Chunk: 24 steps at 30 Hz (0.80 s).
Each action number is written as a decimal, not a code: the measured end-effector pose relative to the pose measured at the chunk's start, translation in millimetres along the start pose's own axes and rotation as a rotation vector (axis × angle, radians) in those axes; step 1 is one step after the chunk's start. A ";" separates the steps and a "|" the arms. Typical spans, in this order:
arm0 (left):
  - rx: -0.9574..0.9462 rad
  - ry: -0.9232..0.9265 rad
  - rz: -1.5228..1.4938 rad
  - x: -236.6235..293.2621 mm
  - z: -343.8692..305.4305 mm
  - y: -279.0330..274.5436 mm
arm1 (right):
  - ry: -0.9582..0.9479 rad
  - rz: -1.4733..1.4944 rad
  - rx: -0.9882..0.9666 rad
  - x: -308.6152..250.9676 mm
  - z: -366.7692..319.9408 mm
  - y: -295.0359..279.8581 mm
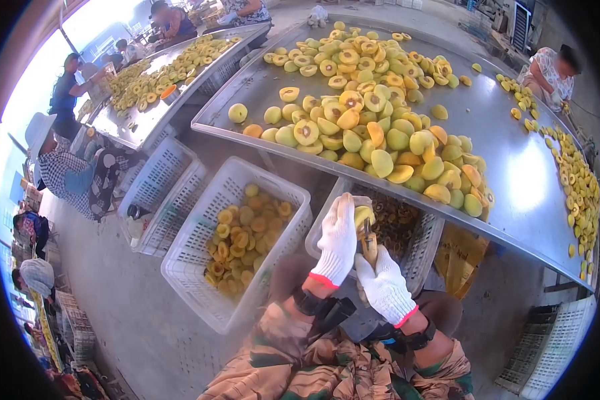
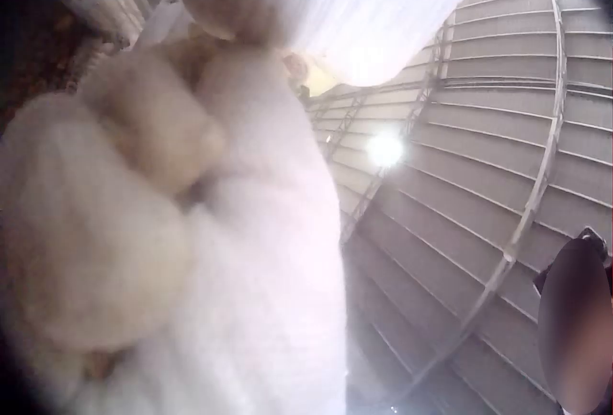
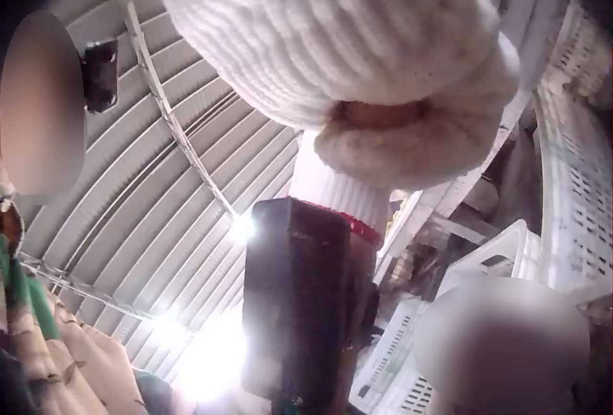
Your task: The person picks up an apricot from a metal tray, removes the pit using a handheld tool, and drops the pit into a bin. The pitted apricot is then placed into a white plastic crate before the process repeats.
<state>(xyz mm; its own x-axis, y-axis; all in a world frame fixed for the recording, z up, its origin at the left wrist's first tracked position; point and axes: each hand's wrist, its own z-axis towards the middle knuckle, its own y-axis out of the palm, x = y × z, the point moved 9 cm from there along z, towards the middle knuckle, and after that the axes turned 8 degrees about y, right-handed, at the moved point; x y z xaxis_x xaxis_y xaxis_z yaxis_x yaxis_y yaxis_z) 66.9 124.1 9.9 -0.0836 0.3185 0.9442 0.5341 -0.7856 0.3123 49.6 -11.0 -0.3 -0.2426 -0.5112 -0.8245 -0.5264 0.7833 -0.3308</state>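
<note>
My gloved left hand (image 1: 337,245) holds a yellow stone fruit (image 1: 364,215) in its fingers, above a crate of dark brown scraps. From below, my gloved right hand (image 1: 385,285) grips a small wooden-handled tool (image 1: 369,248), its dark metal tip right at the fruit. Close up in the left wrist view, the left glove (image 2: 259,243) has curled fingers, and the other glove's red cuff shows above. The right glove (image 3: 383,61) fills the top of the right wrist view with fingers curled, hiding the tool there.
A metal table (image 1: 513,193) ahead bears a large heap of halved fruit (image 1: 367,113) and a row of cut pieces (image 1: 577,180) along its right edge. To my left stands a white crate (image 1: 180,267) of fruit halves; the scrap crate (image 1: 428,250) sits under the table edge. Other people work around.
</note>
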 end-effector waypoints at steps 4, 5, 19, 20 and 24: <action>0.086 0.141 0.193 24.5 -10.7 6.9 | 0.020 -0.005 -0.001 11.3 1.3 2.6; 0.088 0.273 0.244 29.3 -14.4 11.6 | 0.015 -0.030 0.008 9.2 -0.4 2.5; -0.124 -0.246 0.167 -68.0 26.3 -4.3 | 0.293 0.454 -0.424 0.4 -29.2 11.7; -0.072 -0.196 0.236 -58.2 25.7 -6.3 | 0.299 0.435 -0.415 0.1 -30.6 10.5; -0.208 -0.340 -0.083 -35.3 -1.8 19.2 | 0.413 0.708 -0.704 7.3 -37.9 22.4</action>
<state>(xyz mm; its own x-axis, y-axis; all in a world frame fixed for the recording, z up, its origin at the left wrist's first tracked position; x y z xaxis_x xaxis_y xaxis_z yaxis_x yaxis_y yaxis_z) 78.6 96.8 -17.3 0.1825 0.5150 0.8376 0.3525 -0.8295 0.4332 5.1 -10.6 3.6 -0.8625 -0.2049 -0.4627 -0.4767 0.6357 0.6072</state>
